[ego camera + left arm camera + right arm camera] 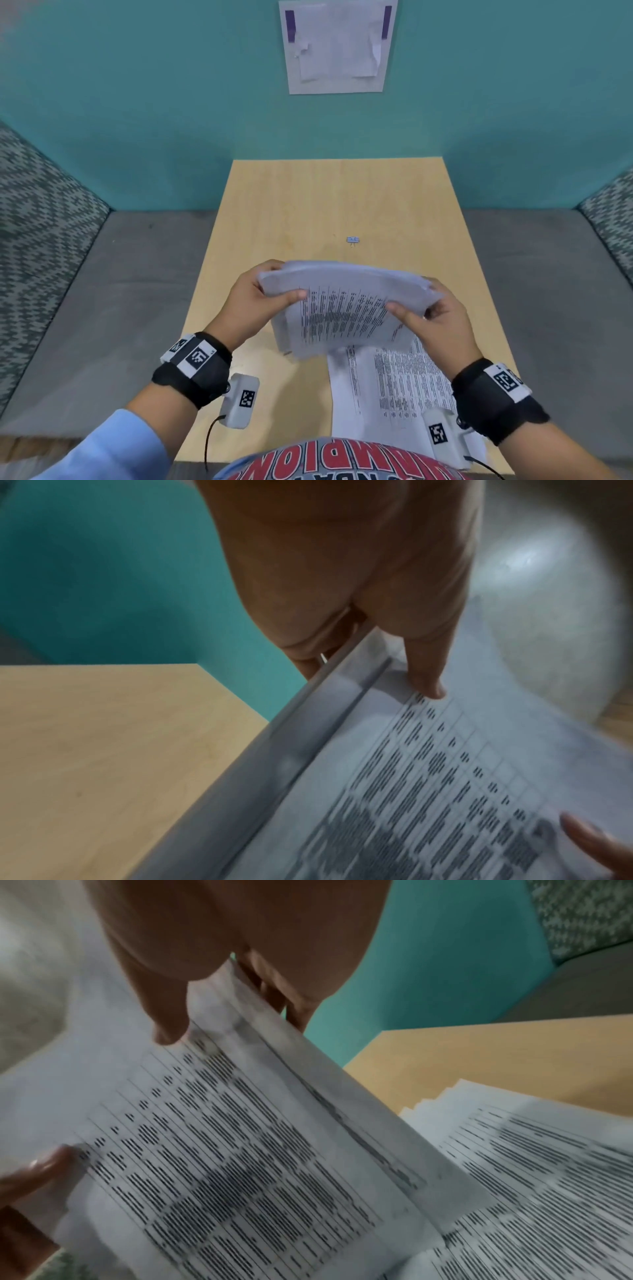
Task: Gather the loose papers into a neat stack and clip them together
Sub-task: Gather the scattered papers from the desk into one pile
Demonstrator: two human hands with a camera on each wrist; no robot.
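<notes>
A bundle of printed papers is held up on edge over the wooden table, its top bowed toward me. My left hand grips its left side, thumb on the front sheet; the left wrist view shows the thumb on the print and fingers behind. My right hand grips the right side the same way, thumb in front. More printed sheets lie flat on the table under my right wrist, also seen as loose sheets fanned at their corners. A small binder clip lies beyond the bundle.
A teal wall stands behind the table with a taped paper sheet on it. Grey bench seats flank the table, with patterned cushions at both sides. The table's far half holds only the clip.
</notes>
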